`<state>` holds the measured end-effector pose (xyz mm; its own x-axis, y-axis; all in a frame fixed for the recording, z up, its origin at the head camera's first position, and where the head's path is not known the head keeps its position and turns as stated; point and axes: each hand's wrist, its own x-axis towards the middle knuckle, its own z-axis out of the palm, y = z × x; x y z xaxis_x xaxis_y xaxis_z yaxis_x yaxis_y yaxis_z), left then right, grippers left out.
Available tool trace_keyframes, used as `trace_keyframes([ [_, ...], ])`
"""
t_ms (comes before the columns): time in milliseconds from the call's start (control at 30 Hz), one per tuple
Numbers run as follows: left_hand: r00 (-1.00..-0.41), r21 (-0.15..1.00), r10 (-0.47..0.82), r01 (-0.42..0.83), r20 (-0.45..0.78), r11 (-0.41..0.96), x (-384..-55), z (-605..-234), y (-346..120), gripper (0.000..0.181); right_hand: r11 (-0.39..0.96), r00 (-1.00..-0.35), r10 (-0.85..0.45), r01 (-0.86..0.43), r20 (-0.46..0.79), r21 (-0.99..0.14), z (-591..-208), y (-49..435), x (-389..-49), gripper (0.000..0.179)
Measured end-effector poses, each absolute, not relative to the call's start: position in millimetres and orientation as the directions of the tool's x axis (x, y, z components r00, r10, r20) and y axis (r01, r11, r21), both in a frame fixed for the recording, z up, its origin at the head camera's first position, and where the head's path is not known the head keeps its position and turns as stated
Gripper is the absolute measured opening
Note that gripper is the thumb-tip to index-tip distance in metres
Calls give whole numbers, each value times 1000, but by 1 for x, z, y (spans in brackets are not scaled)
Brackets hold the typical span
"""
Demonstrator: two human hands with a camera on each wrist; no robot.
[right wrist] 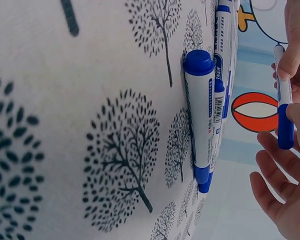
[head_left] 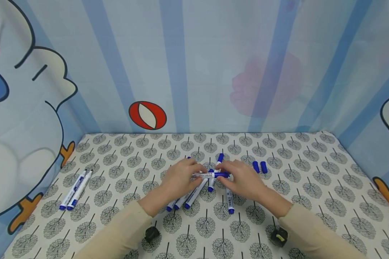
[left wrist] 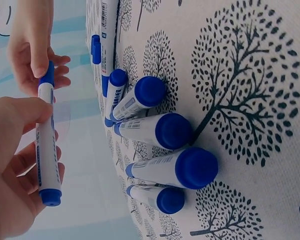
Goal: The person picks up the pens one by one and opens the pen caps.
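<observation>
A white whiteboard marker [head_left: 207, 175] with a blue cap is held level between both hands, above the other markers. My left hand [head_left: 183, 176] grips its white barrel; in the left wrist view the thumb lies along the barrel [left wrist: 46, 140] and the blue end plug sticks out below. My right hand [head_left: 243, 179] pinches the blue cap [right wrist: 285, 131], which sits on the barrel. Under the hands lie several capped markers [head_left: 194, 194], some side by side, and one more marker [head_left: 229, 199] beneath the right hand.
Two uncapped markers [head_left: 79, 190] with dark tips lie side by side at the left of the tree-patterned cloth [head_left: 123, 216]. Two loose blue caps [head_left: 263, 167] rest right of the hands. A striped curtain [head_left: 207, 72] stands behind the table.
</observation>
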<state>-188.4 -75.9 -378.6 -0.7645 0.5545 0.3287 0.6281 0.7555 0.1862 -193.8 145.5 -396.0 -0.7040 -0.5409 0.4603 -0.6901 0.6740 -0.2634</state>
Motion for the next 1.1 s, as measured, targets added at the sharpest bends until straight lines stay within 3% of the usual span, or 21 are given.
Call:
trace_keyframes([
  [233, -750, 204, 562, 646, 349, 736, -186, -377, -75, 22, 670, -720, -538, -681, 438, -295, -394, 145, -193, 20],
  [533, -785, 216, 538, 608, 308, 764, -188, -377, -76, 24, 661, -722, -529, -680, 446, -317, -394, 147, -193, 19],
  [900, -796, 221, 539, 598, 275, 770, -189, -375, -83, 19, 698, -728, -532, -666, 433, -262, -394, 151, -192, 23],
  [1100, -775, 196, 563, 623, 286, 757, -189, -375, -84, 20, 674, -690, -566, -702, 451, -229, -394, 153, -193, 22],
])
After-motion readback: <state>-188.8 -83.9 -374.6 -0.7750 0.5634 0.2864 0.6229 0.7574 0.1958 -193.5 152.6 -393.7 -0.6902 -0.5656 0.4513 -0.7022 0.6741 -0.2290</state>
